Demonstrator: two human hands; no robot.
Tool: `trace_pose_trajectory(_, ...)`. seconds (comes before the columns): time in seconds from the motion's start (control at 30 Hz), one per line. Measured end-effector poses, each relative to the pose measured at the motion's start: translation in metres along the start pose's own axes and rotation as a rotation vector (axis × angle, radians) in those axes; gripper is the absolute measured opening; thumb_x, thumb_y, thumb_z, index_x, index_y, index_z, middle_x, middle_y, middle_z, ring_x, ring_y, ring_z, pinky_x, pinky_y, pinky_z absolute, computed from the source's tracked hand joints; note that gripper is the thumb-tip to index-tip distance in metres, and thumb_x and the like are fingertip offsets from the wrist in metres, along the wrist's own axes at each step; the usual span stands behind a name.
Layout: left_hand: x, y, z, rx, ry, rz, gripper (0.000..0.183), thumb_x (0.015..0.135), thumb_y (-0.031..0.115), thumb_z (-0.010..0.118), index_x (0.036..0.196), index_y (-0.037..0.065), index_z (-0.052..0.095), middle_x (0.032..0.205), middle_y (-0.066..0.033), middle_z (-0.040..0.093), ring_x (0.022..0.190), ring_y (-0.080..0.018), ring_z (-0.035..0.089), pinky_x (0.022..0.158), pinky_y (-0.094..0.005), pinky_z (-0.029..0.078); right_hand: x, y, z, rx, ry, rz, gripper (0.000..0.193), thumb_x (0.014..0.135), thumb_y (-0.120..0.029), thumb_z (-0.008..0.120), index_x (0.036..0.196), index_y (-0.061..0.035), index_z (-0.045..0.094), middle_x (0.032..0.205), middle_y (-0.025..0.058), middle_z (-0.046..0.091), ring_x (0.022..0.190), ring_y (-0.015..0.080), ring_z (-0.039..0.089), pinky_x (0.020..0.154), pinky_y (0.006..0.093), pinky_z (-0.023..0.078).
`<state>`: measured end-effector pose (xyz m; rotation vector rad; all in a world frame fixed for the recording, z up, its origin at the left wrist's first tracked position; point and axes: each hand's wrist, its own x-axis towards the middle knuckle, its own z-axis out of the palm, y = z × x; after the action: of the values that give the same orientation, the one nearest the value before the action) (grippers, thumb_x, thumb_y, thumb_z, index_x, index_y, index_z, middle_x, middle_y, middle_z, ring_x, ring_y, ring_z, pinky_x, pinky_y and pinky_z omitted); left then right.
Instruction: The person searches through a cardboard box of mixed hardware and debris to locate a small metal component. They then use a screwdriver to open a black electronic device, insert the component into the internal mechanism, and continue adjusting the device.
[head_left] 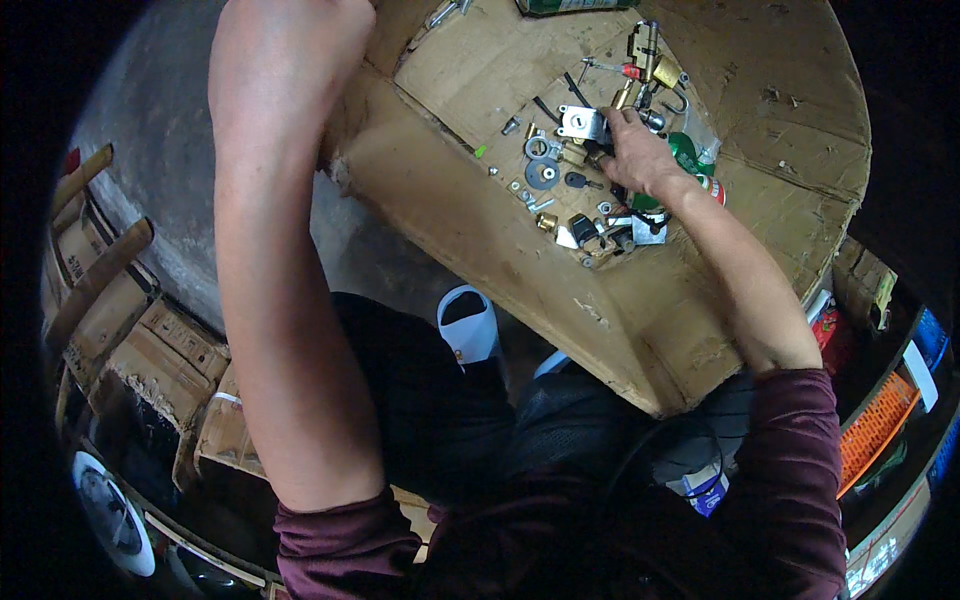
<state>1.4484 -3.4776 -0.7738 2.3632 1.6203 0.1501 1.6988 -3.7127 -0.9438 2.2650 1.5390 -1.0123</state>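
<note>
Inside a large cardboard box (480, 220), loose locks and metal parts lie in a heap. My right hand (640, 155) reaches into it, fingers curled at the right side of a silver square-faced drawer lock (578, 123) that they appear to grip. Close by are a flat grey washer (542, 175), a ring nut (538, 148), a black-headed key (582, 180) and a brass cylinder (546, 221). A brass padlock (668, 71) rests above the hand. My left hand (300, 25) is at the top edge, beside the box's left wall; its fingers are out of the picture.
Green-and-red cans (712, 188) lie right of the heap. A green object (575, 5) sits at the box's far end. Flattened cartons (165, 345) are stacked at the left. An orange plastic basket (878, 432) stands at the right. Below the box is a white slipper (470, 330).
</note>
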Motion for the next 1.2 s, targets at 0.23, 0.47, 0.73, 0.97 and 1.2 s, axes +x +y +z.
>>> trace_pose_trajectory(0.23, 0.001, 0.0, -0.002, 0.012, -0.033, -0.015, 0.038, 0.089, 0.036, 0.068, 0.115, 0.01, 0.074, 0.101, -0.0212, 0.074, 0.099, -0.0361, 0.071, 0.089, -0.0417, 0.052, -0.004, -0.02, 0.015, 0.038, -0.092, -0.147, 0.072, 0.076, -0.023, 0.076, 0.14, -0.0056, 0.048, 0.131, 0.0247, 0.055, 0.12, 0.0415, 0.059, 0.101, 0.045, 0.051)
trace_pose_trajectory(0.47, 0.001, -0.003, -0.001, 0.012, -0.021, -0.004, 0.041, 0.089, 0.039, 0.068, 0.118, 0.009, 0.073, 0.1, -0.0202, 0.074, 0.096, -0.0351, 0.071, 0.087, -0.0414, 0.052, -0.023, -0.012, -0.006, 0.468, -0.657, -0.254, 0.06, 0.08, -0.017, 0.072, 0.137, -0.0081, 0.06, 0.12, 0.0157, 0.07, 0.111, 0.029, 0.067, 0.099, 0.0358, 0.051)
trace_pose_trajectory(0.73, 0.012, -0.013, 0.0, 0.101, -0.07, -0.015, 0.044, 0.089, 0.044, 0.068, 0.115, 0.008, 0.072, 0.098, -0.0185, 0.074, 0.094, -0.0316, 0.072, 0.084, -0.0396, 0.053, -0.038, 0.056, -0.054, -0.285, -0.317, 0.087, 0.087, 0.073, -0.019, 0.079, 0.151, -0.0152, 0.041, 0.143, 0.024, 0.048, 0.127, 0.041, 0.056, 0.103, 0.0447, 0.051)
trace_pose_trajectory(0.97, 0.014, -0.015, 0.003, 0.074, -0.058, -0.014, 0.044, 0.09, 0.044, 0.067, 0.117, 0.009, 0.073, 0.103, -0.0173, 0.075, 0.097, -0.0301, 0.072, 0.086, -0.0389, 0.052, -0.046, 0.064, -0.015, -0.277, -0.353, 0.039, 0.103, 0.067, -0.022, 0.086, 0.154, -0.0221, 0.032, 0.135, 0.0242, 0.053, 0.119, 0.0409, 0.06, 0.097, 0.0466, 0.053)
trace_pose_trajectory(1.2, 0.013, -0.014, 0.003, 0.075, -0.081, 0.007, 0.042, 0.092, 0.041, 0.067, 0.12, 0.01, 0.072, 0.103, -0.0162, 0.075, 0.097, -0.0281, 0.072, 0.086, -0.037, 0.052, -0.034, 0.06, -0.048, 0.105, -0.177, 0.011, 0.074, 0.07, -0.015, 0.079, 0.139, -0.0122, 0.054, 0.108, 0.0184, 0.071, 0.1, 0.0322, 0.069, 0.083, 0.0458, 0.057)
